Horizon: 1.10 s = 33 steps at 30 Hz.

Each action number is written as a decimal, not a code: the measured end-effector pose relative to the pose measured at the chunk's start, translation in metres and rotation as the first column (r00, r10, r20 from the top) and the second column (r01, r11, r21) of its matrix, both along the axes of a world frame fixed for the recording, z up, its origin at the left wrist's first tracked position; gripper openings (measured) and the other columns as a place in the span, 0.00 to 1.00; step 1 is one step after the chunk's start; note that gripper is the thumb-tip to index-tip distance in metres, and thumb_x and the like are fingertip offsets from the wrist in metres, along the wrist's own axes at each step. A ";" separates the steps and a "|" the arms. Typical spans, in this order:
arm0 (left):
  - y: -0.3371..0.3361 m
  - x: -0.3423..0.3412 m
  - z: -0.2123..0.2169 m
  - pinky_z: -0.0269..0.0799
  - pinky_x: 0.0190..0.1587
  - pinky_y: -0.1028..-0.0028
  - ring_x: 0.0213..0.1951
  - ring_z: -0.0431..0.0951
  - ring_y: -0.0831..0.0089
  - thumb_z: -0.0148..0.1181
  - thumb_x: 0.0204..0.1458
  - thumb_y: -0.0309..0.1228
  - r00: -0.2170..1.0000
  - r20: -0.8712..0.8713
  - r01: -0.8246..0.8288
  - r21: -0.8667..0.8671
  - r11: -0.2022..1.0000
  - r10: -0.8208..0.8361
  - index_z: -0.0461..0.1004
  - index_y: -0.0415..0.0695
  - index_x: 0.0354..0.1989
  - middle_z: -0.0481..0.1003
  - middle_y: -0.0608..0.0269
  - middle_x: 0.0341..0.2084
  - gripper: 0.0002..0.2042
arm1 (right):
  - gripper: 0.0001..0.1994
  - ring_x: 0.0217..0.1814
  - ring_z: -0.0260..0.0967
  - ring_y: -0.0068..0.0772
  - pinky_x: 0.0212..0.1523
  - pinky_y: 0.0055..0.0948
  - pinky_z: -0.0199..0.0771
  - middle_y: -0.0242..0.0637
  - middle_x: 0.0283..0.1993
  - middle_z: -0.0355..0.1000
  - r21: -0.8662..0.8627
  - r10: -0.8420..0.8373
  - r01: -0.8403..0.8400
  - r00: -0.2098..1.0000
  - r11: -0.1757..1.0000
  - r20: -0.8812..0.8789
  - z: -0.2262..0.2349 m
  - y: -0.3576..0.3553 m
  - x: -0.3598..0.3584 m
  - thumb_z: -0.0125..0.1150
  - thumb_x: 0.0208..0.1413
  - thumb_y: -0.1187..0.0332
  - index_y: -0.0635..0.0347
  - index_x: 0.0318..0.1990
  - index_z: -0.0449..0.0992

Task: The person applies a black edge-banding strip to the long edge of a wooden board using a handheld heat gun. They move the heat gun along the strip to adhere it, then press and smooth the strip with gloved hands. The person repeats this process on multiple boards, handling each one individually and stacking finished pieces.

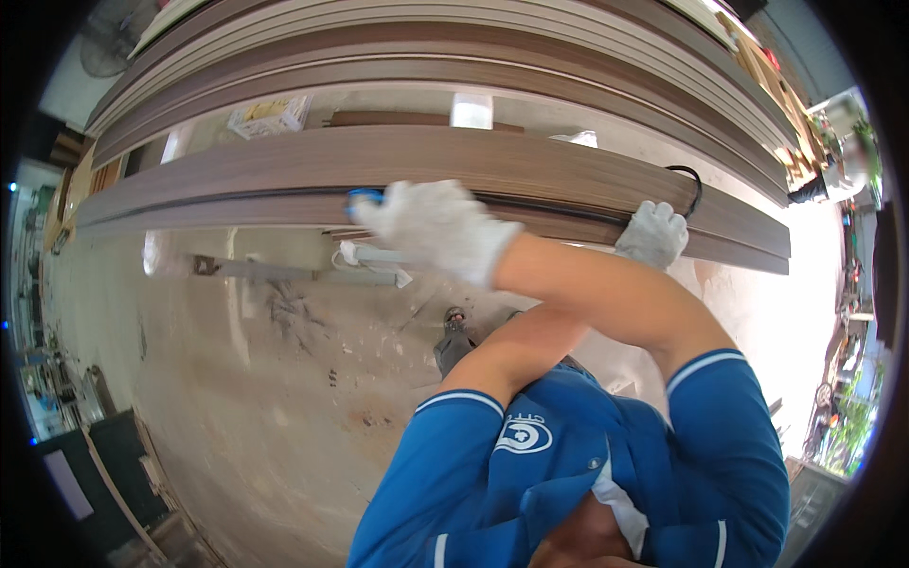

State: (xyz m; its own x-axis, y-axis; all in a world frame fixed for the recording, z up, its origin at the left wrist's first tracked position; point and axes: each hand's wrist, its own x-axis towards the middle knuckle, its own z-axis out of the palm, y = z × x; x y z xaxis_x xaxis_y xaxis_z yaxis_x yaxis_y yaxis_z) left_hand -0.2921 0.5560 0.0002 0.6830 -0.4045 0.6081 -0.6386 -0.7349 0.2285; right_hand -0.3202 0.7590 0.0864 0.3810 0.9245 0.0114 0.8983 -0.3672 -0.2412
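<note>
My forearms cross in front of me, the right one over the left. My right hand (pixel 431 227), in a pale work glove and smeared by motion, is closed on a small blue thing (pixel 363 200) whose kind I cannot make out. It is over a long brown profile (pixel 331 161), where a black rubber-like strip (pixel 549 203) runs along the groove. Farther right, my gloved left hand (pixel 653 234) has its fingers curled down on the strip at the profile's near edge. Beyond that hand the strip's loose end (pixel 699 189) loops up above the profile.
Several more brown and beige profiles (pixel 454 47) lie side by side beyond. A white box (pixel 270 116) stands on the floor below them. Under the near profile is a pale support bar (pixel 379 257). A person (pixel 846 175) is at the far right, a fan (pixel 106 43) at the far left.
</note>
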 end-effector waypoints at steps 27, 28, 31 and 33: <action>0.007 0.006 0.015 0.70 0.40 0.64 0.39 0.75 0.66 0.61 0.54 0.36 0.995 -0.068 0.080 0.173 0.982 -0.069 0.81 0.51 0.40 0.75 0.66 0.33 0.09 | 0.22 0.21 0.77 0.39 0.17 0.38 0.74 0.38 0.24 0.70 -0.167 -0.183 0.223 0.956 0.960 0.229 0.022 -0.152 0.007 0.61 0.61 0.65 0.42 0.64 0.73; 0.011 0.003 0.019 0.70 0.41 0.64 0.40 0.75 0.66 0.62 0.53 0.36 0.995 -0.076 0.083 0.210 0.974 -0.068 0.81 0.51 0.41 0.75 0.66 0.34 0.09 | 0.22 0.21 0.77 0.39 0.17 0.38 0.74 0.38 0.25 0.70 -0.189 -0.200 0.245 0.953 0.951 0.227 0.024 -0.159 0.007 0.61 0.62 0.65 0.41 0.64 0.73; 0.019 -0.006 0.028 0.70 0.41 0.65 0.40 0.75 0.66 0.63 0.52 0.37 1.000 0.008 -0.024 0.278 0.960 0.022 0.79 0.51 0.39 0.74 0.66 0.33 0.09 | 0.21 0.27 0.79 0.49 0.29 0.49 0.77 0.42 0.28 0.76 -0.268 -0.300 0.330 0.942 0.905 0.148 0.036 -0.182 0.007 0.57 0.64 0.64 0.38 0.64 0.72; 0.019 -0.008 0.028 0.69 0.40 0.65 0.40 0.75 0.66 0.63 0.51 0.37 0.999 0.011 -0.037 0.322 0.946 0.035 0.79 0.51 0.38 0.74 0.66 0.32 0.08 | 0.22 0.28 0.80 0.48 0.34 0.51 0.77 0.43 0.29 0.78 -0.337 -0.253 0.368 0.906 0.867 0.340 0.048 -0.197 0.004 0.55 0.65 0.65 0.37 0.66 0.71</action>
